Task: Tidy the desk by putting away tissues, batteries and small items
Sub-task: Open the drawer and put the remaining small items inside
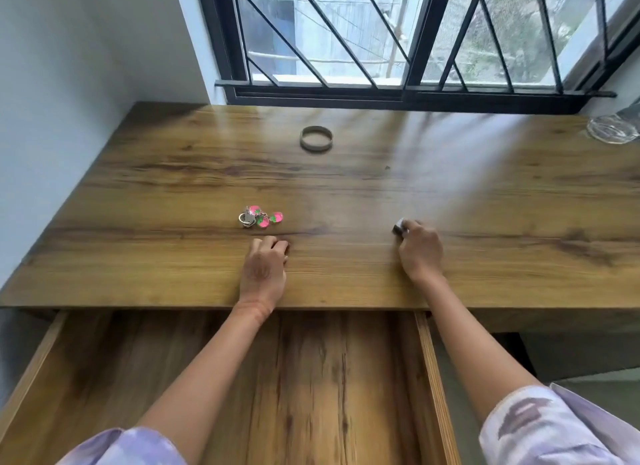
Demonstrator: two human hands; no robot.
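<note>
Right hand (420, 253) on desk (346, 187), fingers curled tight round a small dark-and-silver object (398, 228), likely battery. Left hand (265, 267) loosely curled, knuckles down, nothing visibly held; keychain (259, 217) lies just beyond it.

Daylight from the window (398, 39) glares across the desk (346, 187) (edges bowed, slightly soft).
</note>
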